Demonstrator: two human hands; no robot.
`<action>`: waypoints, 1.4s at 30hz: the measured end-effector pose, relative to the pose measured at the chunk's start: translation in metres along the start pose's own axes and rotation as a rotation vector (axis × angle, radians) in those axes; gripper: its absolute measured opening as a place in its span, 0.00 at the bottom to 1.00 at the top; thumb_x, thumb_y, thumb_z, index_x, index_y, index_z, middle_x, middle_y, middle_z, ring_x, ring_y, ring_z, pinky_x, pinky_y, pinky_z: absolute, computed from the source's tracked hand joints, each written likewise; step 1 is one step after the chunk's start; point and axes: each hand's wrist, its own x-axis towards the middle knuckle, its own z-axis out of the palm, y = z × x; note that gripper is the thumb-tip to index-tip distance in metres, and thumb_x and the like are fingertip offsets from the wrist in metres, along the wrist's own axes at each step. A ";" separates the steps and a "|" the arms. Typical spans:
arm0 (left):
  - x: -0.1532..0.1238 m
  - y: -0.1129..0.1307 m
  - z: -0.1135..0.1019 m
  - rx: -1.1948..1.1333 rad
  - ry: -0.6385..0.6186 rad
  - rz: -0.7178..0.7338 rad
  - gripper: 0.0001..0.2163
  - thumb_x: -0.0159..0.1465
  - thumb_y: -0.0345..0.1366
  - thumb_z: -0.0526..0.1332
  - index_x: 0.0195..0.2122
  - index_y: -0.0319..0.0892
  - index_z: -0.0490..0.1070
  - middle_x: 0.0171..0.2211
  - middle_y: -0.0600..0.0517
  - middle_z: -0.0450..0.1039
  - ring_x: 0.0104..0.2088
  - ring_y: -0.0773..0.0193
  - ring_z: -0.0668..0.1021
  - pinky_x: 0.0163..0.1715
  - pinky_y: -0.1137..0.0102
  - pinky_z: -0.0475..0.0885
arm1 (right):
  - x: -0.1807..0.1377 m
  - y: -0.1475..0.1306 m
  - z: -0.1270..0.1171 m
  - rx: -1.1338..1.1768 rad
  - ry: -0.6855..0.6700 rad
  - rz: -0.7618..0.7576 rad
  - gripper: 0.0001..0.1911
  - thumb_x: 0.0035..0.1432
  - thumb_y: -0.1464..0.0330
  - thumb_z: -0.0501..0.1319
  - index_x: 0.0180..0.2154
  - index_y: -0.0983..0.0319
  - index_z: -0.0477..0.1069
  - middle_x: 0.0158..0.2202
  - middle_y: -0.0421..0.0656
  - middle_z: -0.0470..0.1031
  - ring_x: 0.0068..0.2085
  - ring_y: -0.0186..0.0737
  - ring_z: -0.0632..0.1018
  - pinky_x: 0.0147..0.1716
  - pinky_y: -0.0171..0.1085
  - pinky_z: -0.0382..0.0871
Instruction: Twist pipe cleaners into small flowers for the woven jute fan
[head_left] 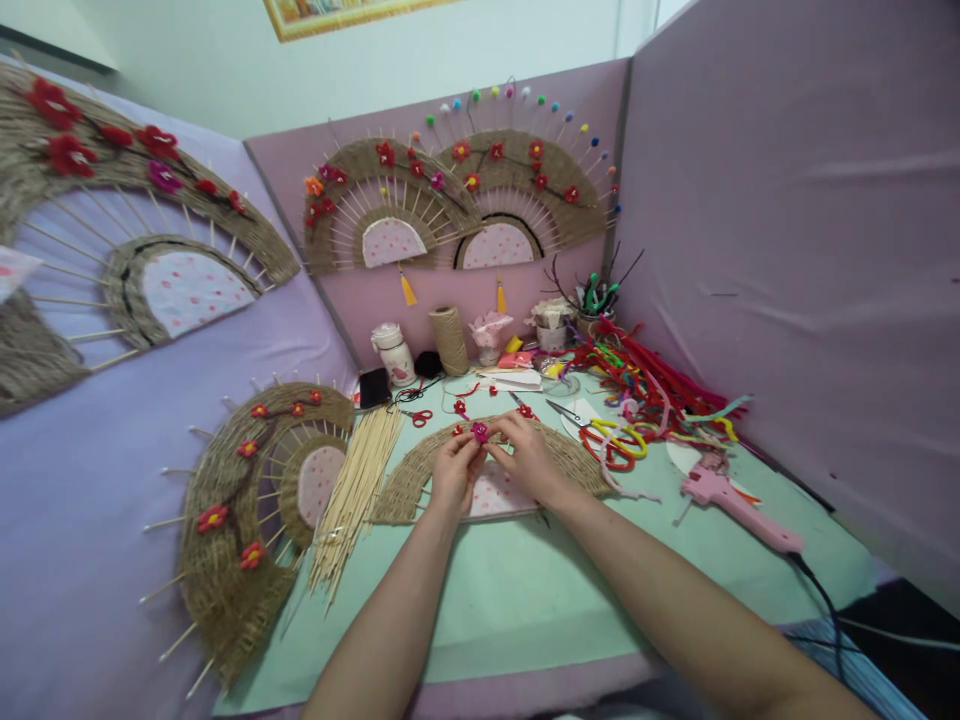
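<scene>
Between my two hands is a small magenta flower (480, 432), apparently of fuzzy craft wire. My left hand (456, 474) pinches it from the left. The fingertips of my right hand (529, 456) close on its right side. Both hands are over a twine-wrapped fan (414, 474) lying on the table, with a pink-dotted white half-round (496, 494) at its lower middle, partly covered by my hands. Small red flowers (460, 407) lie just beyond the fan's upper edge.
Thin sticks (358, 470) lie left of the fan. To the right are scissors (611, 445), a pink glue gun (739, 508) with a cord, and a heap of coloured craft wires (652, 375). A twine spool (449, 342) and a white bottle (394, 354) stand behind.
</scene>
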 end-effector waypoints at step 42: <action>0.004 0.001 -0.004 0.229 -0.114 0.101 0.11 0.47 0.35 0.68 0.32 0.39 0.75 0.32 0.50 0.75 0.31 0.68 0.73 0.35 0.73 0.66 | 0.010 0.000 -0.008 0.678 -0.205 0.768 0.11 0.42 0.63 0.65 0.27 0.64 0.74 0.22 0.38 0.68 0.21 0.27 0.63 0.18 0.28 0.55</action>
